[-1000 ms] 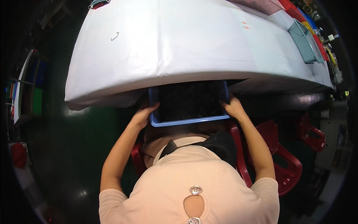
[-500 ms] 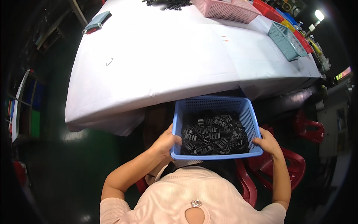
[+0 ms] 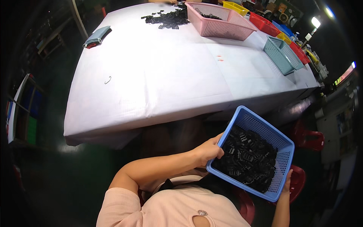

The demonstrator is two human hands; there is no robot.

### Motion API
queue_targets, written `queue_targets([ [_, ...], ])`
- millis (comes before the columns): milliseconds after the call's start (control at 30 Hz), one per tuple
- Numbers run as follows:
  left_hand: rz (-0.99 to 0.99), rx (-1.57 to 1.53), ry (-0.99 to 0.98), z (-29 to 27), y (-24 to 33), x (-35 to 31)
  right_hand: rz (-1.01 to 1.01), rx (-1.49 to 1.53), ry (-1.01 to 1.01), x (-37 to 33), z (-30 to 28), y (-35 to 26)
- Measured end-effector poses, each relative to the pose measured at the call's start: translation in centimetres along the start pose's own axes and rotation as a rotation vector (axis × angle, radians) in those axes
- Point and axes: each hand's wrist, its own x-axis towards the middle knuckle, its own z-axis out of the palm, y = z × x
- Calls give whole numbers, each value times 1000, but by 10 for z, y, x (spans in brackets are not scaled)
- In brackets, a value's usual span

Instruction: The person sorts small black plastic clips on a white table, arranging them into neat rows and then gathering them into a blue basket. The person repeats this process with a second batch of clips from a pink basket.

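Note:
A blue plastic basket (image 3: 284, 172) with perforated walls is held in front of me, right of my body and beyond the table's near edge. Many small black plastic buckles (image 3: 247, 157) lie heaped inside it. My left hand (image 3: 210, 151) grips the basket's left rim, thumb over the edge. On the opposite side, my right hand (image 3: 288, 183) holds the right wall, its fingers partly hidden behind the basket. The basket is turned at an angle, its far left corner pointing toward the table.
The white-covered table (image 3: 159, 75) bears a pink basket (image 3: 223, 30), a pile of black pieces (image 3: 168, 19), a teal basket (image 3: 283, 56), folded cloth items (image 3: 97, 36) and a thin hook-shaped piece (image 3: 108, 80). Another person's hand (image 3: 172, 2) shows at the far edge. Red chairs (image 3: 308, 140) stand at right.
The basket has swung to the right and turned clockwise, with both hands still holding it. More of the table's far side has come into view.

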Motion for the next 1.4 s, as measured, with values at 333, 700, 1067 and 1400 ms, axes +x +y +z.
queue_targets([
  [333, 677, 86, 247, -15, 201, 106, -455, -131, 489, 125, 92, -201],
  [700, 655, 944, 274, -168, 185, 140, -576, -14, 523, 495, 141, -348],
  [1067, 574, 756, 317, -167, 191, 133, -732, -656, 1056, 598, 237, -316],
  [1400, 585, 812, 311, -169, 195, 134, -1091, -1244, 872, 615, 290, -301],
])
